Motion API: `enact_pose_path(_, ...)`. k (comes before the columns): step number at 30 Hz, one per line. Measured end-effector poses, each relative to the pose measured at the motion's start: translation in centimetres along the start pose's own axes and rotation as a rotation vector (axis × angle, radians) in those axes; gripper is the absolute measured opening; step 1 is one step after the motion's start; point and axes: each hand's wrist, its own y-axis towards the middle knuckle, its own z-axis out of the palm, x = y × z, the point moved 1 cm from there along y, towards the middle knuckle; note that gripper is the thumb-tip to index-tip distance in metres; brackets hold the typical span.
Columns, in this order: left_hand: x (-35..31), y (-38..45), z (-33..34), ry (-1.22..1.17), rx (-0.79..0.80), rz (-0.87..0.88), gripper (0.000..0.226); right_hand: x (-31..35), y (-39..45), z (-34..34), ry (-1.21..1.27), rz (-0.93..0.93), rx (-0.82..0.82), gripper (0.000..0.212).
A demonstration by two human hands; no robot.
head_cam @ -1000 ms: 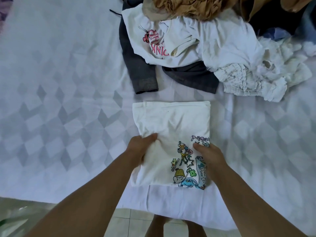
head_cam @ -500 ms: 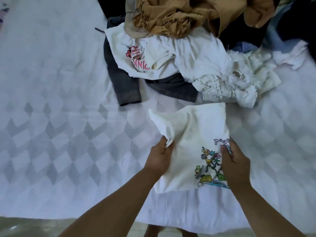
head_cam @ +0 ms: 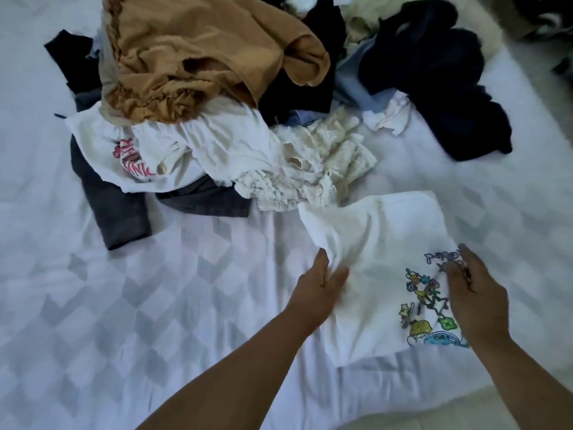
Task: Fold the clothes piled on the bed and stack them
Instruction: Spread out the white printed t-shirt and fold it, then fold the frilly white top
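Observation:
A folded white T-shirt [head_cam: 375,262] with a colourful cartoon print lies tilted at the right of the bed, its far corner near the clothes pile. My left hand [head_cam: 321,287] grips the shirt's left edge, thumb on top. My right hand [head_cam: 476,299] holds its right edge beside the print, fingers partly hidden and blurred. The unfolded pile sits behind: a tan garment [head_cam: 201,57] on top, a white shirt with pink print [head_cam: 136,156], a cream lace piece [head_cam: 325,162], dark grey trousers [head_cam: 114,212] underneath.
Navy clothes [head_cam: 449,88] and a light blue piece [head_cam: 350,85] spread across the far right of the pile. The white bedsheet [head_cam: 139,321] with a diamond pattern stretches left and front. The bed's near edge and floor [head_cam: 465,411] show at bottom right.
Both hands picked the folded white T-shirt up from in front of me and carried it to the right; its left corner crumpled in my left hand.

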Motion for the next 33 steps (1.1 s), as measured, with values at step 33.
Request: enact_pose_path(33, 4.4, -1.6, -14.4, -0.877, -0.312, -0.269, 0.063, 18.8, -12.2, 18.1, 0.431, -0.489, 0.710, 0.029)
